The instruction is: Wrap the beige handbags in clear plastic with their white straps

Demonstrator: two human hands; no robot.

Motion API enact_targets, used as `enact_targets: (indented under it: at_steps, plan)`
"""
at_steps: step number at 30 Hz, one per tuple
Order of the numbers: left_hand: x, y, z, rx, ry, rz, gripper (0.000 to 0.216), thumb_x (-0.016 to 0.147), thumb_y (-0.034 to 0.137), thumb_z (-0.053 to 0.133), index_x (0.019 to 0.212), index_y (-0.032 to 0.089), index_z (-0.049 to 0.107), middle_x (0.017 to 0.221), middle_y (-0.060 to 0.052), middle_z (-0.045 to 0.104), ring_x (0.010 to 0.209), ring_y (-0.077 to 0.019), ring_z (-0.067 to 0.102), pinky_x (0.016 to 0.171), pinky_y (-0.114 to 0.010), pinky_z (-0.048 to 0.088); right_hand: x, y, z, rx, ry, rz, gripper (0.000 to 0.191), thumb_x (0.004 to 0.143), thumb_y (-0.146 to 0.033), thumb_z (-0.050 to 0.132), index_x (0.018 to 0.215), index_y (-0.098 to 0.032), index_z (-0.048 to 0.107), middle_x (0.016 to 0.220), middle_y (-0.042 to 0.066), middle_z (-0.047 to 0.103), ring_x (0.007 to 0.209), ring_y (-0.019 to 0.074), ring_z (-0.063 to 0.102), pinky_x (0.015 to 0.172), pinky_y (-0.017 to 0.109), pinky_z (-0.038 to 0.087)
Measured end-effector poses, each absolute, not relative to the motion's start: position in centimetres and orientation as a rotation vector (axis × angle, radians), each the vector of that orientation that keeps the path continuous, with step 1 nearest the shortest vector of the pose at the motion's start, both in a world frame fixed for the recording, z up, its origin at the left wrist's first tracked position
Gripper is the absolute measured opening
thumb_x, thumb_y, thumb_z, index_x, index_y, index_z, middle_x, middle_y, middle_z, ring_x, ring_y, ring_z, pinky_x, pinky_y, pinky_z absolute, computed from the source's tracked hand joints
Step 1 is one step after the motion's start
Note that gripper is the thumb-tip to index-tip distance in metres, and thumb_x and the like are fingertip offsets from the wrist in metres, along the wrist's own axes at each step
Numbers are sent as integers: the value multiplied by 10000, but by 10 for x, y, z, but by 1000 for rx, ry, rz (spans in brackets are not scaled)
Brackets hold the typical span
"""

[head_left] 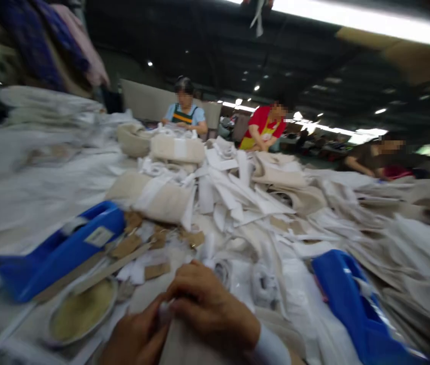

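Note:
My left hand point(136, 337) and my right hand point(209, 303) meet at the bottom centre, both closed on the upper edge of a beige fabric piece point(188, 347). A small white bit point(165, 310), too blurred to name, shows between my fingertips. Left of my hands sits a round dish of yellowish paste point(82, 312), with a flat stick point(114, 268) lying across its rim. Small brown cardboard pieces point(157, 271) lie just beyond my hands. Near my right hand are white rolled strips point(264, 286).
Blue tape dispensers stand at left point(66, 248) and right point(355, 304). Beige fabric bundles point(154, 197) and white strips point(226, 187) heap across the table. Three people work beyond the pile: one in blue point(184, 114), one in red point(264, 126), one in dark clothing point(370, 154).

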State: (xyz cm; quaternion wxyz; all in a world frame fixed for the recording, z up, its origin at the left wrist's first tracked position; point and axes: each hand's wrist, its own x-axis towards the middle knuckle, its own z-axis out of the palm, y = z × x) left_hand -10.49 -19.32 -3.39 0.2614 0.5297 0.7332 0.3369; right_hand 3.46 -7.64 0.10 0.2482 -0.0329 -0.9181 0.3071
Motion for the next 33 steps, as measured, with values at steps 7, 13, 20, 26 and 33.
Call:
enact_targets:
  at_steps: [7, 13, 20, 26, 33]
  plan:
    - [-103, -190, -22, 1352, 2030, 742, 364, 695, 193, 542, 1033, 200, 676, 708, -1, 669, 618, -167, 568, 567, -239, 319, 35, -70, -8, -36, -2495, 1087, 162, 957, -204, 508, 1031, -235, 649, 1000, 43, 591, 931, 176, 541, 822, 323, 395]
    - [-91, -221, -35, 1111, 1782, 1127, 223, 774, 162, 533, 993, 201, 555, 623, 68, 537, 587, -111, 480, 557, -210, 307, 31, -75, -14, -85, -2582, 1003, 145, 912, -120, 520, 936, -217, 625, 930, 22, 583, 855, 158, 529, 763, 323, 370]
    - [-75, -234, -49, 792, 1534, 1466, 104, 812, 250, 612, 822, 149, 634, 774, -10, 634, 745, -139, 572, 693, -218, 429, 32, -73, -11, -79, -2632, 1012, 128, 898, -113, 515, 804, -192, 548, 826, -2, 553, 792, 146, 499, 740, 333, 323]
    - [-75, -240, -52, 1199, 1667, 1392, 213, 918, 214, 496, 828, 177, 686, 783, -23, 636, 748, -131, 577, 718, -216, 426, 26, -73, -14, 22, -2742, 876, 225, 970, -253, 487, 756, -186, 508, 793, 3, 531, 792, 164, 461, 737, 353, 291]
    - [-90, -250, -31, 1223, 1662, 1200, 337, 937, 260, 449, 1240, 218, 591, 1271, -79, 563, 1227, -208, 489, 1099, -323, 339, 25, -73, -21, 0, -2778, 766, 286, 996, -252, 427, 724, -184, 482, 764, 12, 498, 775, 167, 437, 732, 353, 302]
